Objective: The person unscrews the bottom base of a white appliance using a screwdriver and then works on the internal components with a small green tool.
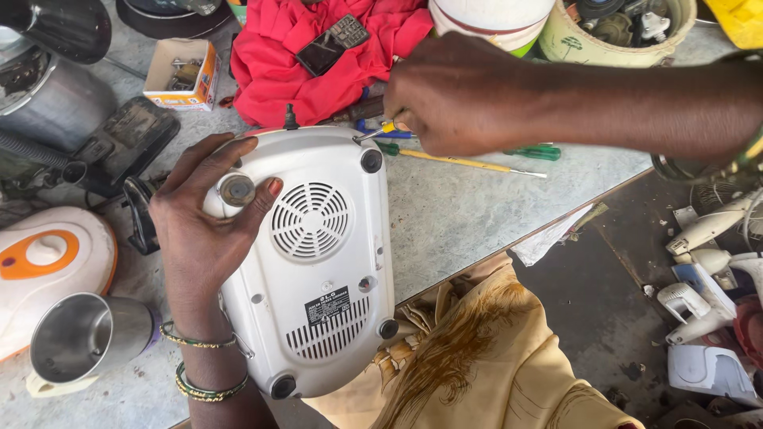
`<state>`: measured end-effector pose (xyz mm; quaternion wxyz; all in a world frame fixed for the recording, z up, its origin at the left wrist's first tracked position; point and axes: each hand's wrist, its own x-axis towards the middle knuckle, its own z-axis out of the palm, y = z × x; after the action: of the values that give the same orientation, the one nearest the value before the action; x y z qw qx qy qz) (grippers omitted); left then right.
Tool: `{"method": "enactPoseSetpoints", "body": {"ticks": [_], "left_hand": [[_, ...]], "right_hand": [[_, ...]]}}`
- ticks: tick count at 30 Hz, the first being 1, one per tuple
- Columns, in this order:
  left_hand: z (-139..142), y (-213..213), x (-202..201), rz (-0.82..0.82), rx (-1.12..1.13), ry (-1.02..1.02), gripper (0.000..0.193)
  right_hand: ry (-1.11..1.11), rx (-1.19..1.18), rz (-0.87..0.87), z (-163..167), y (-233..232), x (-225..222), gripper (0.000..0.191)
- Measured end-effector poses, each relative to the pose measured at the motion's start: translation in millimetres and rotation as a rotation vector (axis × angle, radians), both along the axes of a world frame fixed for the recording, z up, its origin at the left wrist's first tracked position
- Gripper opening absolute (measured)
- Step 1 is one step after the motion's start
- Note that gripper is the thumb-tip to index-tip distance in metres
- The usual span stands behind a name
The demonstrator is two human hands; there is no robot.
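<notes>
Nearest the lens, a fold of tan cloth with darker brown streaks (pixel 477 357), draped below the table edge. Just above it, a white plastic appliance base (pixel 310 254) lying underside up on the grey stone table (pixel 453 214), long axis running from lower left to upper right, near end hanging slightly past the table edge, far end toward a heap of red cloth (pixel 318 63). Round vent grille in the middle, slotted vent and dark label nearer the lens, black rubber feet at the corners. Left hand (pixel 207 214) spread flat over the base's left side, fingers curled around a small round metal knob, green and gold bangles on the wrist; grip loose, steadying rather than pinching. Right hand (pixel 461 95) coming in from the right, grip closed around a yellow-handled screwdriver (pixel 377 131), its metal tip touching the base's far edge beside a rubber foot. Just beyond, a long thin yellow-shafted screwdriver with a green handle (pixel 469 161) lying flat, pointing right. Open room to the right of the base, bare table up to the diagonal edge; left side crowded by a steel cup (pixel 87 338), a white and orange appliance body (pixel 48 262) and black parts. Past the edge, dark floor strewn with white plastic housings (pixel 707 302). Outdoor daylight, dusty worn surface.
</notes>
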<state>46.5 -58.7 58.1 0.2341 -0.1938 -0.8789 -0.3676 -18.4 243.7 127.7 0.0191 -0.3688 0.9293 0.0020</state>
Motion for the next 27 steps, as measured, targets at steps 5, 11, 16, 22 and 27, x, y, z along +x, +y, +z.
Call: {"method": "enactPoseSetpoints", "body": {"ticks": [5, 11, 16, 22, 27], "left_hand": [[-2, -6, 3, 0.013, 0.009, 0.0, 0.048], [-8, -24, 8, 0.022, 0.097, -0.012, 0.046], [-6, -32, 13, 0.033, 0.163, -0.01, 0.046], [2, -32, 15, 0.088, 0.209, -0.108, 0.049], [6, -23, 13, 0.062, 0.111, -0.065, 0.05]], "right_hand": [[-0.05, -0.167, 0.038, 10, 7, -18, 0.024], [-0.576, -0.018, -0.329, 10, 2, -36, 0.037], [-0.43, 0.172, -0.249, 22, -16, -30, 0.058], [0.106, 0.33, 0.037, 44, -42, 0, 0.033], [0.065, 0.631, 0.021, 41, -45, 9, 0.027]]}}
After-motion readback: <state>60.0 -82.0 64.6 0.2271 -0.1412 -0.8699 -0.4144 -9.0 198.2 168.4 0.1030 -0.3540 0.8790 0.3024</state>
